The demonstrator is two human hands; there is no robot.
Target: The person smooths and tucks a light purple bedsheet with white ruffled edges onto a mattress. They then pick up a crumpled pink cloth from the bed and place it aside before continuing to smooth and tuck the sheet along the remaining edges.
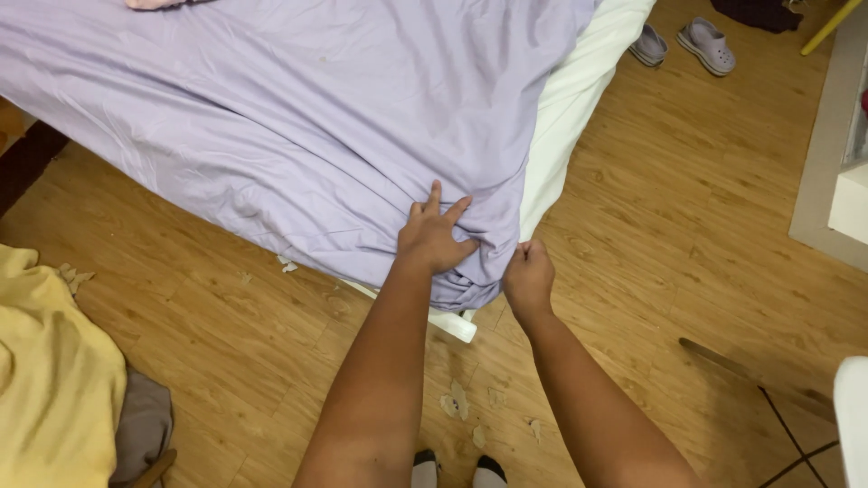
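Lilac cotton covers most of the upper view: a fitted sheet (298,117) stretched over a white mattress (579,90), whose bare side shows along the right edge of the bed. The sheet's corner hangs bunched and creased at the near corner of the bed, just above a white bed-frame leg (452,323).

On that corner the left hand (434,239) lies flat, fingers spread and open, palm pressing the fabric against the mattress corner. Just beside it, the right hand (528,276) is closed into a fist, pinching the sheet's lower edge where the cloth gathers; the two hands are near each other but not touching.

Below the bed lies a wood-plank floor (687,235), with small pale scraps (457,402) scattered near the person's feet, which show in dark-and-white socks (457,470) at the bottom edge. A yellow blanket (45,380) is heaped at the left over a grey cloth (145,425). A pair of grey clogs (683,43) sits on the floor at the upper right, well apart from the hands. A white furniture piece (836,154) stands along the right edge, and a pink cloth (154,4) peeks in at the top of the bed.
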